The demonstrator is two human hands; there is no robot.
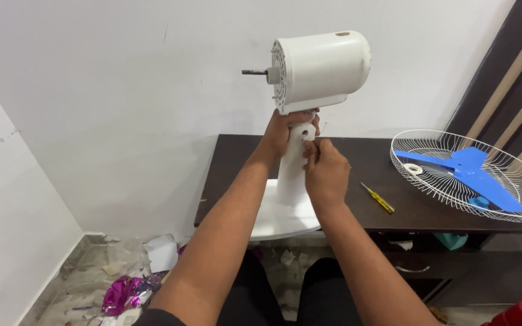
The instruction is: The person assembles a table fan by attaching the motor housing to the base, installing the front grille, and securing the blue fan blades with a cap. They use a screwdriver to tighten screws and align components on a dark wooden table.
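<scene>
The fingers of the left hand [285, 130] are wrapped tight around the top of the white plastic fan neck [294, 163], just under the white cylindrical motor housing [321, 69], which sits directly above them with its bare metal shaft [254, 72] pointing away to the left. The fingers of the right hand [326, 172] are drawn together against the side of the same neck, a little below and to the right of the left hand's; they seem to pinch something small there, but it is too tiny to make out. Below both sets of fingers the neck runs down to the white rounded fan base [282, 220], which rests on the near edge of the dark brown wooden table [364, 199]. On the tabletop just right of the right fingers lies a yellow-handled screwdriver [377, 198]. Further right, well apart from the hands, a white wire fan guard [430, 151] lies flat with a blue plastic fan blade [472, 172] inside it. Down to the left of the arms, purple foil wrapping [122, 293] and white paper scraps [161, 252] litter the marble floor [77, 284].
</scene>
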